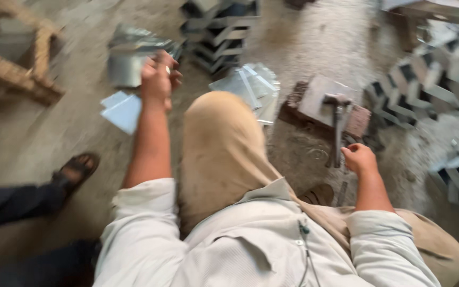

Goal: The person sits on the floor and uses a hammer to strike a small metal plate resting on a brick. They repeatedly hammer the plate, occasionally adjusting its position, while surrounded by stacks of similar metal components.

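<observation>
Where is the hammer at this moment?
In the head view, the hammer is right of centre: its head rests on the block, and its handle runs down to the right hand.

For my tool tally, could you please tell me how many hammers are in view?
1: a hammer resting on the block ahead of the right hand. Others may be hidden.
</observation>
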